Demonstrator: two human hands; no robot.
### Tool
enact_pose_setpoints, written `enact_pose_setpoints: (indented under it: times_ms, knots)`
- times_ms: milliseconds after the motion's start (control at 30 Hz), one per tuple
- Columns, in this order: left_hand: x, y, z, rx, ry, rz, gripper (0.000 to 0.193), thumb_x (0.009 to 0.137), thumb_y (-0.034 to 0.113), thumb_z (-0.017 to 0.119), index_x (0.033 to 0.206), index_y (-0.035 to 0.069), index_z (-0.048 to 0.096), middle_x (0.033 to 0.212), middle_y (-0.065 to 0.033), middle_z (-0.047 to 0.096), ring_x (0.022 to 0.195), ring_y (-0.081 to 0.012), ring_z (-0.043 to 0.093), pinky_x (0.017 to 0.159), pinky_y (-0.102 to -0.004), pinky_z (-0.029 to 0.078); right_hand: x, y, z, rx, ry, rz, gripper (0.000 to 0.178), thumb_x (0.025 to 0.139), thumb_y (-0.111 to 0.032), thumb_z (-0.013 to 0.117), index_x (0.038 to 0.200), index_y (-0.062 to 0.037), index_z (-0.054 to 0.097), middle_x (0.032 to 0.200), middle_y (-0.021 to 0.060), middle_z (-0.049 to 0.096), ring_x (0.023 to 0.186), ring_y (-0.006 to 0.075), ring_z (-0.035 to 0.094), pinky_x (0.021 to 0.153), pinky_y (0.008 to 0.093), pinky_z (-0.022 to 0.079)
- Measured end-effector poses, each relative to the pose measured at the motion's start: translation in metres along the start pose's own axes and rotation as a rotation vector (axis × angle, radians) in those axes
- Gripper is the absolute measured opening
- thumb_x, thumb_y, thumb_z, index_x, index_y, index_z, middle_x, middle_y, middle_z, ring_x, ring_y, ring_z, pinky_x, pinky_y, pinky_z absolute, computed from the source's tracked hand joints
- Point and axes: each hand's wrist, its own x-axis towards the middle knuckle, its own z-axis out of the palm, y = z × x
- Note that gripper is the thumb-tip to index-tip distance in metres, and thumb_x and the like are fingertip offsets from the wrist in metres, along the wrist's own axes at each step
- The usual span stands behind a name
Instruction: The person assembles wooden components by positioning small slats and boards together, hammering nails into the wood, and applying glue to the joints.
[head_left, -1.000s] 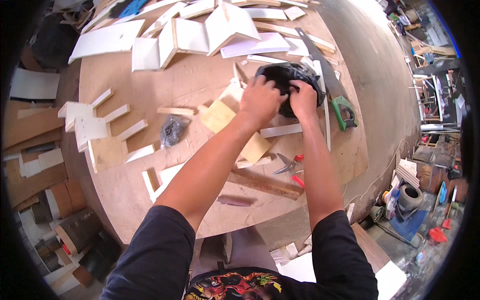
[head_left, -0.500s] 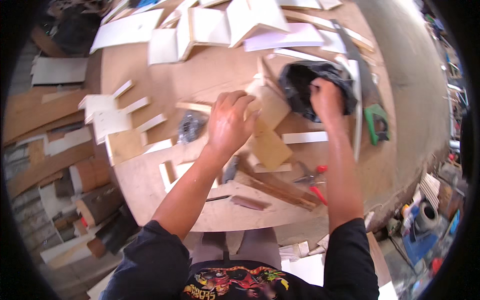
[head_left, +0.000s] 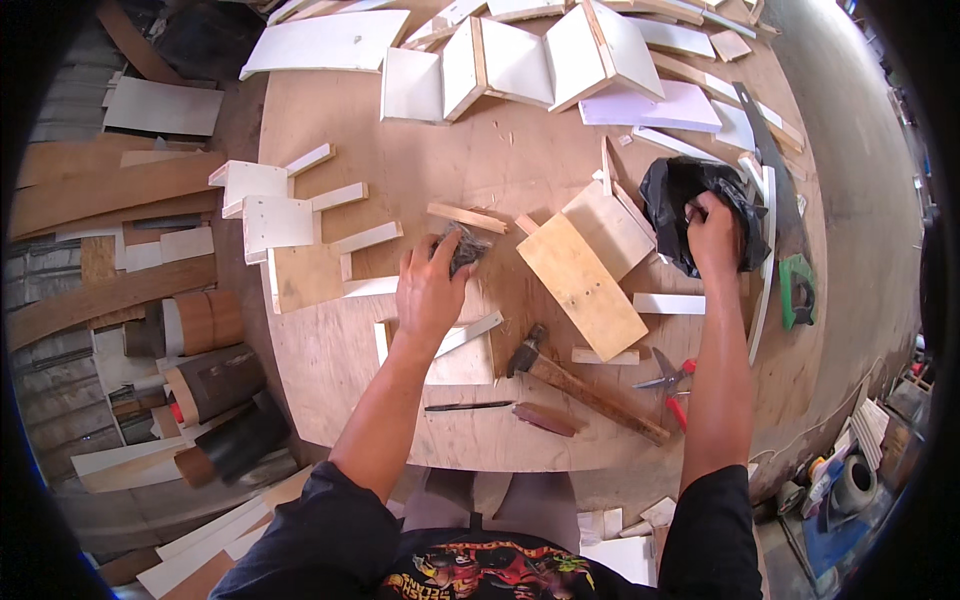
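My left hand (head_left: pixel 428 292) has its fingers curled around a small crinkled plastic bag (head_left: pixel 466 252), see-through and dark, on the worktable. My right hand (head_left: pixel 713 232) reaches into the mouth of a black plastic bag (head_left: pixel 664 205); its fingers are bent inward, and whatever they pinch is hidden. Between the hands lies a light wooden board (head_left: pixel 583 287) overlapping a paler board (head_left: pixel 612 228). Nearer to me rests a hammer (head_left: pixel 590 388) with a wooden handle. Red-handled pliers or cutters (head_left: pixel 675 375) lie below my right forearm.
White stepped wooden pieces (head_left: pixel 275 225) stand at the left, with larger white panels (head_left: pixel 510 60) along the far side. A handsaw with a green handle (head_left: pixel 797 290) lies by the table's right edge. A thin dark stick (head_left: pixel 468 406) is near the front edge. Wood scraps (head_left: pixel 120 260) cover the floor at left.
My left hand has moved left, from over the wooden boards to the small plastic bag, and closed on it. My right hand stays in the black bag. The whole view has shifted.
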Motion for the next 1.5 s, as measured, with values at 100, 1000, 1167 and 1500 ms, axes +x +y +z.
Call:
enact_pose_setpoints:
  times_ms: [100,1000,1167,1500]
  knots:
    - [0.002,-0.004,0.001,-0.074,0.042,0.015,0.051,0.083,0.016,0.086,0.132,0.012,0.072,0.126,-0.0168,0.067,0.113,-0.0396,0.063,0.096,-0.049,0.055,0.0,0.005,0.003,0.068,-0.011,0.002,0.011,0.097,-0.016,0.07,0.1,-0.0063,0.073,0.097,0.0216,0.076,0.096,0.046,0.071,0.079,0.0499,0.053]
    - [0.058,0.039,-0.027,-0.316,0.056,0.115,0.041,0.078,0.01,0.088,0.116,0.001,0.074,0.107,-0.0211,0.075,0.099,-0.0402,0.072,0.087,-0.0463,0.057,-0.001,0.017,0.012,0.012,-0.007,-0.002,0.014,0.102,-0.019,0.064,0.11,-0.0072,0.064,0.107,0.0203,0.075,0.105,0.0471,0.068,0.083,0.0566,0.052]
    - [0.127,0.059,0.003,-0.246,0.017,0.177,0.042,0.08,0.014,0.088,0.117,-0.001,0.074,0.109,-0.0224,0.076,0.1,-0.0394,0.073,0.089,-0.0455,0.058,-0.001,0.015,0.011,0.203,0.05,-0.05,0.01,0.101,-0.014,0.067,0.104,-0.0052,0.066,0.096,0.0215,0.074,0.095,0.0462,0.07,0.08,0.0512,0.053]
    - [0.145,0.148,0.013,-0.247,0.109,0.543,0.038,0.084,0.024,0.087,0.115,0.003,0.077,0.115,-0.0179,0.077,0.108,-0.0372,0.07,0.099,-0.0461,0.053,-0.007,0.036,0.015,0.484,0.086,-0.083,0.01,0.096,-0.003,0.068,0.106,-0.0005,0.069,0.101,0.021,0.076,0.098,0.0423,0.073,0.086,0.045,0.055]
